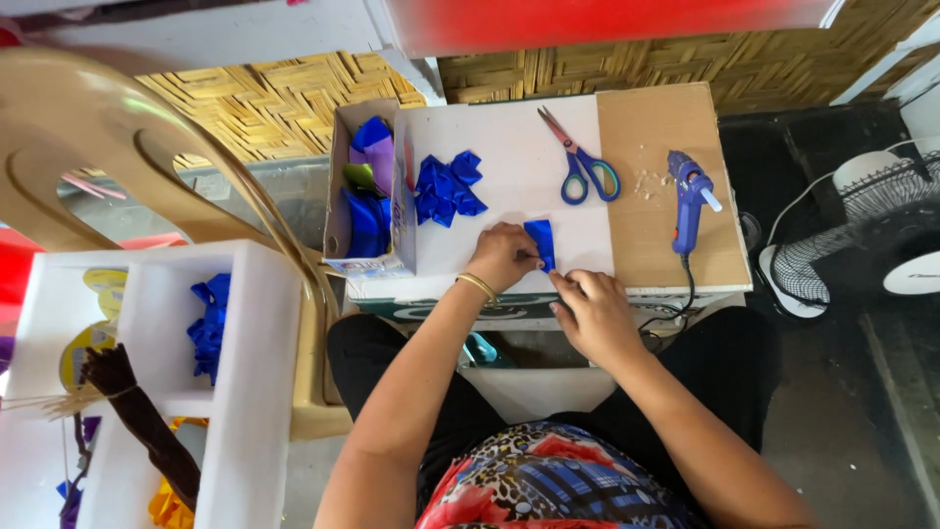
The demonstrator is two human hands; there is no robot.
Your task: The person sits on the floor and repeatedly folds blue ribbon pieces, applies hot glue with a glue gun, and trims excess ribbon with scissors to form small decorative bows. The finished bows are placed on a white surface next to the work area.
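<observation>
Both hands together on the small folded blue ribbon piece (pixel 540 244): left hand (pixel 503 257) pins it to the white tabletop (pixel 509 147), right hand (pixel 593 315) pinches its lower edge, keeping the fold. Blue-handled scissors (pixel 586 168) & blue glue gun (pixel 689 196) lie just beyond, w/in reach.

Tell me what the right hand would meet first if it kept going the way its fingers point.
The right hand points up-left at the small folded blue ribbon piece, which its fingertips already seem to touch; the left hand lies just beyond.
</observation>
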